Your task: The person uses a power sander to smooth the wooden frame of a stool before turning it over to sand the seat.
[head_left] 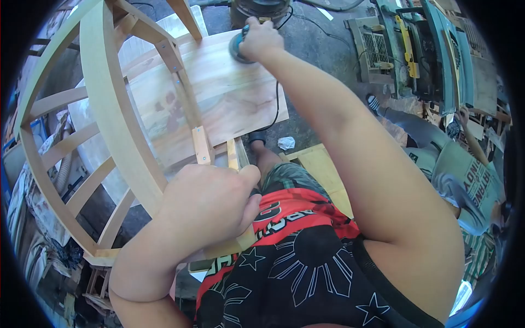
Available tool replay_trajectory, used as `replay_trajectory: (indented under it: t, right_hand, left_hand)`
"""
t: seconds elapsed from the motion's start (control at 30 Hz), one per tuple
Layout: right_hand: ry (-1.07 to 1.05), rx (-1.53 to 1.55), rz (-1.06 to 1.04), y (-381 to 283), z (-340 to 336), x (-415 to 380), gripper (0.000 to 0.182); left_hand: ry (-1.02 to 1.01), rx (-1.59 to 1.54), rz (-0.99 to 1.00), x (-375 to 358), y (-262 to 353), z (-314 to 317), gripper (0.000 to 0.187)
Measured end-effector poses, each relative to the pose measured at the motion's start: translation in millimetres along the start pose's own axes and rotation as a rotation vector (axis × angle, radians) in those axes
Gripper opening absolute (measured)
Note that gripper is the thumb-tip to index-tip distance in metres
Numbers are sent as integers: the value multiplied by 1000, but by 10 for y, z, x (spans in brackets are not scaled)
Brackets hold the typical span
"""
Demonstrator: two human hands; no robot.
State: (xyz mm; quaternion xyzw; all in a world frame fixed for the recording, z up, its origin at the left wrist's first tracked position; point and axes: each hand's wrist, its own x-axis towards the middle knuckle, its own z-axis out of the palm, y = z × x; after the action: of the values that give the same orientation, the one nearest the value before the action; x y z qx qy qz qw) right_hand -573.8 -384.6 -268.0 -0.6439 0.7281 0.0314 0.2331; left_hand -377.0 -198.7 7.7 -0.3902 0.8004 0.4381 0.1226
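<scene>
At the far edge of a pale wooden panel (229, 98), my right hand (262, 41) is wrapped round a teal power sander (237, 48). The sander's base is mostly hidden by the hand, and a black cord (277, 101) hangs over the panel. Closer to my body, my left hand (210, 194) is closed on a rail of a wooden chair-like frame (109, 98); its fingertips are partly hidden. This frame has curved uprights and several slats, and stands on the left, partly over the panel.
A dark round machine (257, 11) stands beyond the panel. Teal machinery (437, 54) with a yellow level-like bar (407, 46) is at upper right. Another person (454, 169) in a green shirt is at right. Crumpled white paper (286, 143) lies on the floor.
</scene>
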Motion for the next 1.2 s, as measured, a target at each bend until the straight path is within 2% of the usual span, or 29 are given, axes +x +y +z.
replay_trajectory:
  t: [0.1,0.33,0.43,0.57,0.73,0.87,1.2]
  right_hand:
    - [-19,15,-133,-179,83,-157,61]
    - [13,-10,14,30,-56,10,58]
    - [51,-38,-48,-37,63,-12,57]
    - [-28,-25,-148,-308,59,-127,59]
    - [75,8,-26,-10,21,356,63]
    - [131,5,70,64,3,349,63]
    - [27,43,-226,-661,209,-290,48]
  left_hand:
    - [17,-4,8,5,5,14,24]
    - [14,-9,-24,-7,-9,41,25]
    - [-10,-5,-32,-6,-4,43,25]
    - [3,2,-24,-10,-5,72,24]
    - [-21,-12,-22,-33,-26,42,21]
    - [-33,-8,-41,-4,-41,68,18]
    - [40,-53,-43,18,-2,49,22]
